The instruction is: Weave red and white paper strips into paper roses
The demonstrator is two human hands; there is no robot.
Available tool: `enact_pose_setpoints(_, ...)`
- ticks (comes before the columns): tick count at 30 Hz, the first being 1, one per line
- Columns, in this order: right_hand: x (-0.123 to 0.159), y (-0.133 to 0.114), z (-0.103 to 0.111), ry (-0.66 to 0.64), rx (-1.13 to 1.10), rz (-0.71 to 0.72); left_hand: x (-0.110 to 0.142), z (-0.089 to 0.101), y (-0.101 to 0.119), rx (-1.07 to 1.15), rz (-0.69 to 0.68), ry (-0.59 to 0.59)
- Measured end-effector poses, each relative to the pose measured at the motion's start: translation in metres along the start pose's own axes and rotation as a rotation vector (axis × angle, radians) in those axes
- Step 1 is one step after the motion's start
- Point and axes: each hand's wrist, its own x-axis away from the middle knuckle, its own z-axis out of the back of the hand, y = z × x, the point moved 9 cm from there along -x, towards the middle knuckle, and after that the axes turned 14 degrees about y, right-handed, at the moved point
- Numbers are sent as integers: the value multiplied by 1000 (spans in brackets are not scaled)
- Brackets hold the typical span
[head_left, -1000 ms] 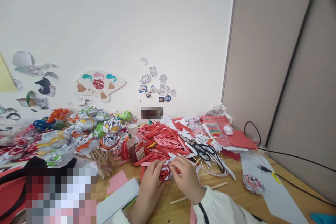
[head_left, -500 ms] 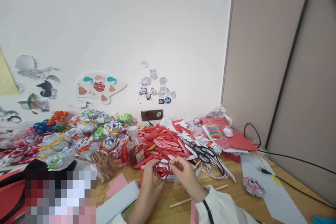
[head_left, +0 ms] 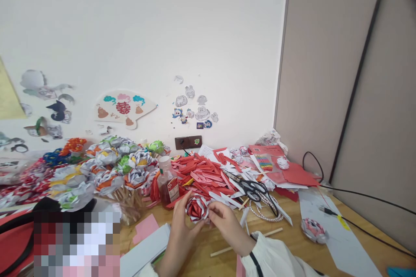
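Note:
Between my two hands is a red and white paper flower point(head_left: 196, 208), its layered petals facing up toward me. My left hand point(head_left: 182, 224) curves around its left side and underside, thumb below and fingers behind. The fingertips of my right hand point(head_left: 224, 223) pinch a petal at the flower's right edge. Behind the hands lies a heap of folded red paper strips point(head_left: 208, 173). A glue bottle point(head_left: 168, 186) with amber liquid stands just beyond my left hand.
Black-handled scissors point(head_left: 255, 189) and a pearl string point(head_left: 264, 212) lie right of the strips. Thin wooden sticks point(head_left: 224, 251) rest near my right forearm. Many finished paper flowers point(head_left: 110, 164) are piled left. A pink-white flower point(head_left: 313, 230) and a black cable point(head_left: 360, 229) lie right.
Both hands have shifted slightly left with the flower. The flower has turned so that more of its red and white petals face me.

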Motion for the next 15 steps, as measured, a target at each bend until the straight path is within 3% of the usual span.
enact_pose_setpoints(3,0,-8,3,12,104,45,0,1,3,-18,-23,-13)
enact_pose_setpoints(8,-2,-30,22,199,339,220,6,-6,8,-47,-50,-91)
enact_pose_setpoints(15,-7,-14,19,152,220,106,8,-9,12,-93,-86,-120)
